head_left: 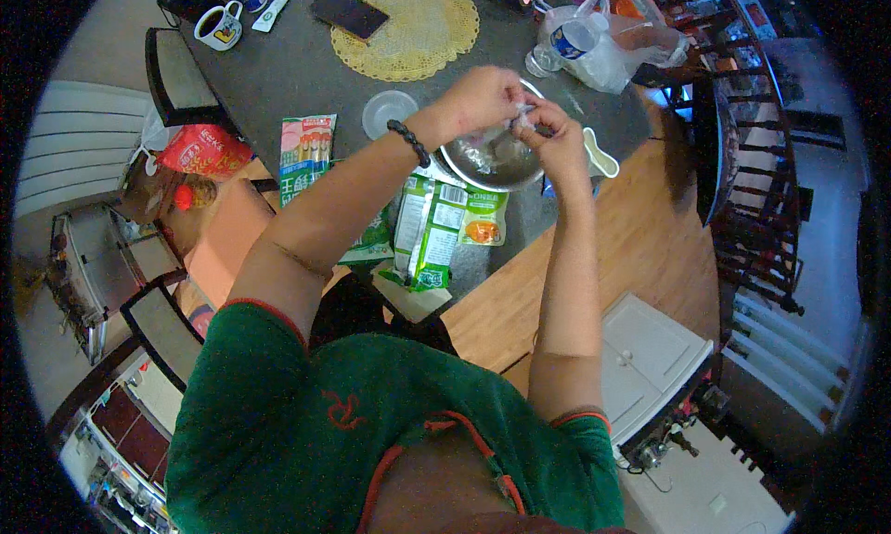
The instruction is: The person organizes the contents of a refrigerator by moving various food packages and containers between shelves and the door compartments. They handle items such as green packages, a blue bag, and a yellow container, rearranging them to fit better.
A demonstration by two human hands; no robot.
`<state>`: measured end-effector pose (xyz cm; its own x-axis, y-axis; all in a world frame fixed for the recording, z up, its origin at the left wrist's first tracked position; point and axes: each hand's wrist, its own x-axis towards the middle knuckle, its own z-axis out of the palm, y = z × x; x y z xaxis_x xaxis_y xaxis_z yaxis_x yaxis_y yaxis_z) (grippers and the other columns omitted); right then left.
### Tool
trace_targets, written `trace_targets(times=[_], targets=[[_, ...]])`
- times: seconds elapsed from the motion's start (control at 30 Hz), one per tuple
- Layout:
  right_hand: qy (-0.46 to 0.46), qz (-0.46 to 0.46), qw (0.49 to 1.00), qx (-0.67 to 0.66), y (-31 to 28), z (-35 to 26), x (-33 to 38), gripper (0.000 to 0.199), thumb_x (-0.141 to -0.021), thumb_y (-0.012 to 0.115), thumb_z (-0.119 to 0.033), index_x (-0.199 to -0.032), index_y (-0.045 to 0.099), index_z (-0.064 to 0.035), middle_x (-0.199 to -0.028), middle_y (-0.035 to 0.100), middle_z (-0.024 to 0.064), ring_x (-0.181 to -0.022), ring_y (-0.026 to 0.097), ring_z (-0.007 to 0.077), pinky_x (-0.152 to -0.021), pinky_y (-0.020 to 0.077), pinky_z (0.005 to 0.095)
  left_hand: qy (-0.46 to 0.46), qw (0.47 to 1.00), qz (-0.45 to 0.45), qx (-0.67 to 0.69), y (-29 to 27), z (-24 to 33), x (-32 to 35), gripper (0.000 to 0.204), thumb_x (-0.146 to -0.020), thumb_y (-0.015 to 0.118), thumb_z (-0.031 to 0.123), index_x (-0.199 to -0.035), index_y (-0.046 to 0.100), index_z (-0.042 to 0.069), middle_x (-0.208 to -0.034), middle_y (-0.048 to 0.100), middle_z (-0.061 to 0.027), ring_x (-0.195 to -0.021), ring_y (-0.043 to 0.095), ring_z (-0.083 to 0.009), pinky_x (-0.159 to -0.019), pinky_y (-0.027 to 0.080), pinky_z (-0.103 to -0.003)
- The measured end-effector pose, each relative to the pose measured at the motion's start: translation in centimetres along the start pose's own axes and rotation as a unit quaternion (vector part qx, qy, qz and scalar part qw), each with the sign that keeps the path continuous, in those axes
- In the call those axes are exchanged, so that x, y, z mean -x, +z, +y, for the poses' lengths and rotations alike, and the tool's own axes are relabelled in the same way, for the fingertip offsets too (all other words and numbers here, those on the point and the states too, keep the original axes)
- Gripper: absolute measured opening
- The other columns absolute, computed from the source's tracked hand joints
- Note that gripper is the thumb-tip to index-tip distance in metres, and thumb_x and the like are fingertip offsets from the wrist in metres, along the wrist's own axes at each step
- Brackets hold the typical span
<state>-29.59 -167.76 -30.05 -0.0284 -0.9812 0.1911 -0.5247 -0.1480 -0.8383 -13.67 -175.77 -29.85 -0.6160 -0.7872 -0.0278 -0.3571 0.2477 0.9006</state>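
My left hand point(484, 98) and my right hand point(554, 137) meet above a round metal bowl point(483, 167) on the grey table. Between the fingers of both hands is a small, pale, clear-wrapped item point(522, 122), pinched from each side. A dark bead bracelet point(409, 142) circles my left wrist. The bowl holds something pale and shiny, partly hidden by my hands. A white spoon-shaped scoop point(600, 155) lies just right of the bowl.
Green and pink food packets point(429, 228) point(304, 154) lie near the table's front edge. A clear lid point(388, 113), a yellow placemat point(408, 28) with a dark phone point(349, 12), a mug point(219, 25), and a plastic bag with a bottle point(594, 47) sit further back. A chair point(176, 75) stands left.
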Motion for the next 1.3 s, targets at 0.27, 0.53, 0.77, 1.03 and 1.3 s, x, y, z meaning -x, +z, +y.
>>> trace_targets(times=[0.27, 0.53, 0.77, 1.03, 1.3], targets=[[0.115, 0.061, 0.972, -0.197, -2.2, -6.9, -1.5, 0.012, -0.073, 0.071, 0.0, -0.079, 0.061, -0.0023, -0.072, 0.06, -0.0002, -0.062, 0.052, 0.007, -0.057, 0.0417, 0.0206, 0.074, 0.968, -0.046, 0.237, 0.1, 1.5, 2.8, 0.044, -0.079, 0.069, 0.014, -0.117, 0.052, 0.001, -0.098, 0.06, -0.006, -0.095, 0.056, -0.0137, -0.087, 0.045, -0.028], [0.299, 0.225, 0.78, -0.501, 1.1, 1.9, 4.1, 0.02, -0.084, 0.058, -0.001, -0.102, 0.049, -0.0002, -0.092, 0.058, 0.0122, -0.075, 0.061, 0.0209, -0.066, 0.0541, 0.0333, -0.042, 0.701, 0.022, 0.712, 5.2, -4.5, 1.8, 0.03, -0.077, 0.051, 0.005, -0.105, 0.056, -0.004, -0.114, 0.06, -0.0194, -0.106, 0.058, -0.0293, -0.095, 0.044, -0.039], [0.401, 0.105, 0.566, -0.712, 6.6, 4.3, 4.0, 0.046, -0.097, 0.035, -0.044, -0.122, 0.046, -0.0066, -0.113, 0.057, 0.0134, -0.108, 0.055, 0.0318, -0.085, 0.0495, 0.0467, -0.138, 0.785, 0.104, 0.595, 8.4, -4.3, 2.3, 0.032, -0.084, 0.054, 0.024, -0.109, 0.057, 0.005, -0.095, 0.064, -0.0124, -0.093, 0.06, -0.0256, -0.089, 0.046, -0.039], [0.374, -0.063, 0.673, -0.635, 5.7, 3.7, 3.0, 0.036, -0.094, 0.047, -0.035, -0.116, 0.049, -0.0065, -0.107, 0.059, 0.0116, -0.091, 0.06, 0.0264, -0.065, 0.0513, 0.0359, -0.027, 0.975, -0.025, 0.218, 7.2, -8.9, 0.2, 0.043, -0.093, 0.042, 0.042, -0.088, 0.06, 0.003, -0.084, 0.063, -0.0079, -0.078, 0.059, -0.0189, -0.072, 0.047, -0.033], [0.447, 0.106, 0.694, -0.554, 6.9, 1.6, 0.9, 0.013, -0.093, 0.052, -0.02, -0.094, 0.05, -0.0071, -0.076, 0.055, 0.0059, -0.05, 0.049, 0.0129, -0.036, 0.0334, 0.0216, -0.307, 0.678, -0.121, 0.657, 6.8, -7.6, -0.7, 0.031, -0.091, 0.055, 0.034, -0.103, 0.06, 0.006, -0.099, 0.064, -0.0099, -0.091, 0.061, -0.0214, -0.08, 0.05, -0.035]])
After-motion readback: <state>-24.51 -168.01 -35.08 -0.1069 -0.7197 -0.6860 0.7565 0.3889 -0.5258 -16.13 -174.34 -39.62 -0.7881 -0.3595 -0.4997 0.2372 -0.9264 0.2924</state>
